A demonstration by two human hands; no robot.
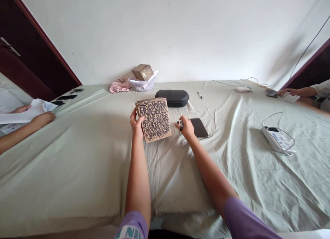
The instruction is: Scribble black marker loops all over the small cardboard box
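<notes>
Against the left edge of the scribbled kraft-paper panel, your left hand grips with its fingers pressed together and curled around the edge. That makes it the nearer of your 2 hands and the only one touching the panel. The panel lies just right of that grip, its long axis running away from you, the far end leaning slightly left; whether its near edge meets the cloth, you cannot tell. Your right hand sits just beyond the panel's right edge, apart from it, its fingers pinching a black marker. Both forearms reach forward from purple sleeves, the left nearly straight, the right slanting in from the side. Just right of the marker, a dark smartphone lies on the pale green bedsheet. Farther out sit a black zip case and a pen, then a small cardboard box on a clear plastic tub. At the far left, another person's hand is near white paper.
</notes>
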